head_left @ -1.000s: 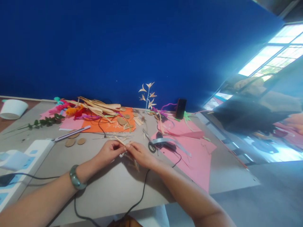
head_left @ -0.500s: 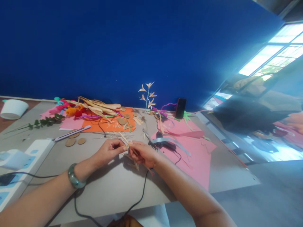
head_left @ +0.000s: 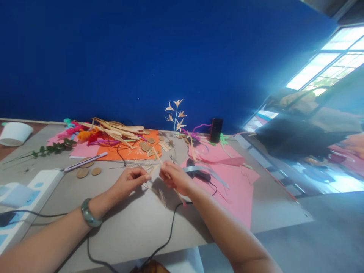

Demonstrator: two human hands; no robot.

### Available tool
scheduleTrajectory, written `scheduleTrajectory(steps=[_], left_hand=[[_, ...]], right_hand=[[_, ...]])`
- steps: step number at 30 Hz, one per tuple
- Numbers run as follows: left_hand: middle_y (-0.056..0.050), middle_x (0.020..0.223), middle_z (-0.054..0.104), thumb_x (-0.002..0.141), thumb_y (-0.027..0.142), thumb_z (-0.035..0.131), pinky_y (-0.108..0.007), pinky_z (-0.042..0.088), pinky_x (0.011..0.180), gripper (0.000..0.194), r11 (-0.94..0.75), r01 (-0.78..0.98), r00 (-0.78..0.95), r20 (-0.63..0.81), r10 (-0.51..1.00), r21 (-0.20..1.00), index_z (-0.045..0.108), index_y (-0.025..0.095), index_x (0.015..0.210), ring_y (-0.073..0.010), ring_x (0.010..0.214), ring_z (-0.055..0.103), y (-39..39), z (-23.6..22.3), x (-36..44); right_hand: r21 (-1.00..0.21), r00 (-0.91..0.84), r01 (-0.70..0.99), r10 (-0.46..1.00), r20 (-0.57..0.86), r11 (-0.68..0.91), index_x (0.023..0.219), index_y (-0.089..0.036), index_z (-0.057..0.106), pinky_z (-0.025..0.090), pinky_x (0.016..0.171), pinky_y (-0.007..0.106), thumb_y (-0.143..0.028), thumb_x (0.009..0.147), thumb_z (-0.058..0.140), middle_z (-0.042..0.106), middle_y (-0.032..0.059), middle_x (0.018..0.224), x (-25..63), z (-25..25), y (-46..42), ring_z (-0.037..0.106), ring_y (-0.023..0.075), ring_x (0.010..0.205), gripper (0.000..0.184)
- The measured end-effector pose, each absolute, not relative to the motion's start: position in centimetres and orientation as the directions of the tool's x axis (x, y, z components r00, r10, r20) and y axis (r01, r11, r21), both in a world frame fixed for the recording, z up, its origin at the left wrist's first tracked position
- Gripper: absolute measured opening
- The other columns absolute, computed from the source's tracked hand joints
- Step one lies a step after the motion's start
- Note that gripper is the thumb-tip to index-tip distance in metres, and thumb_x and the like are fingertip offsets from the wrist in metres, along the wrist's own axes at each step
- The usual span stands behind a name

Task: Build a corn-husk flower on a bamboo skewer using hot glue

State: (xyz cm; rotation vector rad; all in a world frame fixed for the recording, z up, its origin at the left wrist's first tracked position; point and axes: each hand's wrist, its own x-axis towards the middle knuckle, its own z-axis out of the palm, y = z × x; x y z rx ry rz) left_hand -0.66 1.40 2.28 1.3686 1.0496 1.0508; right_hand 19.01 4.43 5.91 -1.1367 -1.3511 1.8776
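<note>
A craft workspace: a flat grey desk point(head_left: 127, 231) strewn with pink paper sheets point(head_left: 237, 193), round brown discs point(head_left: 82, 173), fuzzy coloured strands point(head_left: 84, 135).

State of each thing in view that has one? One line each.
Left hand: fingers drawn together, grip unclear
Right hand: closed on a pale strip
Phone: standing upright
Flower stem: upright
Leafy sprig: lying down
Power strip: white charger and black plug inserted
White cup: upright
Pen-like tool: lying down
Bracelet: being worn

A straw strip point(head_left: 157, 155) looks dry and matt — the bangle point(head_left: 86, 213), smooth and glossy; the power strip point(head_left: 47, 179), smooth plastic; the pink sheet point(head_left: 237, 189), matt paper.
</note>
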Motion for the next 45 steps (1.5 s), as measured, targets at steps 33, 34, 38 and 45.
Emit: scheduleTrajectory(steps=[33, 34, 38, 45], left_hand=[[-0.001, 0.062, 0.055, 0.074, 0.028, 0.068, -0.022, 0.038, 0.057, 0.018, 0.344, -0.303, 0.407, -0.206, 0.890, 0.889, 0.061, 0.013, 0.066, -0.0100, 0.057, 0.048, 1.3, 2.2, -0.4], [-0.001, 0.062, 0.055, 0.074, 0.027, 0.068, -0.022, 0.038, 0.057, 0.018, 0.364, -0.309, 0.431, -0.212, 0.877, 0.879, 0.061, 0.013, 0.066, -0.0103, 0.058, 0.048, 1.3, 2.2, -0.4], [-0.001, 0.061, 0.053, 0.075, 0.026, 0.065, -0.023, 0.037, 0.055, 0.017, 0.392, -0.314, 0.489, -0.207, 0.847, 0.865, 0.059, 0.013, 0.065, -0.0114, 0.057, 0.049, 1.3, 1.9, -0.5], [-0.001, 0.059, 0.053, 0.076, 0.027, 0.063, -0.024, 0.034, 0.054, 0.019, 0.405, -0.275, 0.488, -0.237, 0.840, 0.872, 0.057, 0.013, 0.063, -0.0112, 0.055, 0.046, 1.2, 2.0, -0.4]], right_hand=[[-0.952, -0.546, -0.143, 0.824, -0.153, -0.272, 0.100, -0.019, 0.058, 0.016, 0.034, 0.018, -0.031, 0.064, 0.079, 0.043, -0.0097, 0.059, 18.0, 4.1, 3.8, 0.024, 0.0016, 0.039, 0.043], [-0.953, -0.539, -0.141, 0.828, -0.153, -0.268, 0.098, -0.018, 0.059, 0.016, 0.034, 0.018, -0.031, 0.065, 0.079, 0.043, -0.0098, 0.058, 18.0, 4.0, 3.8, 0.024, 0.0016, 0.038, 0.041], [-0.964, -0.473, -0.116, 0.866, -0.159, -0.241, 0.079, -0.017, 0.058, 0.015, 0.034, 0.018, -0.036, 0.067, 0.076, 0.037, -0.0112, 0.047, 17.7, 3.9, 3.7, 0.024, 0.0023, 0.036, 0.028], [-0.972, -0.421, -0.084, 0.891, -0.167, -0.221, 0.074, -0.019, 0.052, 0.017, 0.035, 0.018, -0.037, 0.069, 0.073, 0.034, -0.0119, 0.044, 17.6, 3.8, 3.6, 0.025, 0.0036, 0.036, 0.028]])
